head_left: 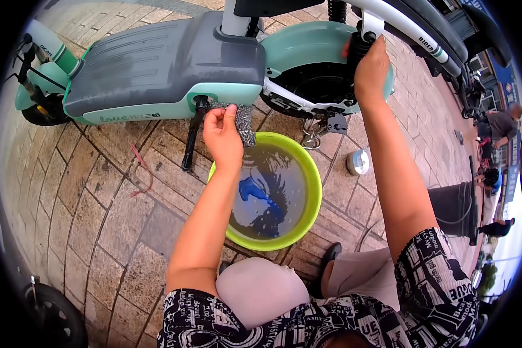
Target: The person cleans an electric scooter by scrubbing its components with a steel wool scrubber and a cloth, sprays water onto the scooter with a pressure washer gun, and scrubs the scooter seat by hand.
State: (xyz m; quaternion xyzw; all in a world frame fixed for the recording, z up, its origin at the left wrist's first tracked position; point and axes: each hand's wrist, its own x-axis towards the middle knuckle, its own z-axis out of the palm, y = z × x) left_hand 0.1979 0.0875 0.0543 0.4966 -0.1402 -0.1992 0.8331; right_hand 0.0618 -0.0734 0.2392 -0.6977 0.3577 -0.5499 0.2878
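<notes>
A light green and grey electric scooter (174,64) stands across the top of the view. My left hand (223,136) is closed on a grey, speckled scrubbing cloth (245,124), beside the black crank arm (190,142) on the scooter's side. At the rear wheel, my right hand (371,72) is wrapped round the black shock absorber (358,53); its fingertips are mostly hidden, and a bit of red shows behind. Below my left hand sits a lime green basin (314,200) of cloudy water, with a blue cloth (252,188) in it.
A metal can (358,162) stands on the paving right of the basin. Pink string (140,168) lies on the left. A kickstand (311,136) shows under the rear wheel. A dark bin (455,209) and several people are at the far right. Another wheel (55,319) appears bottom left.
</notes>
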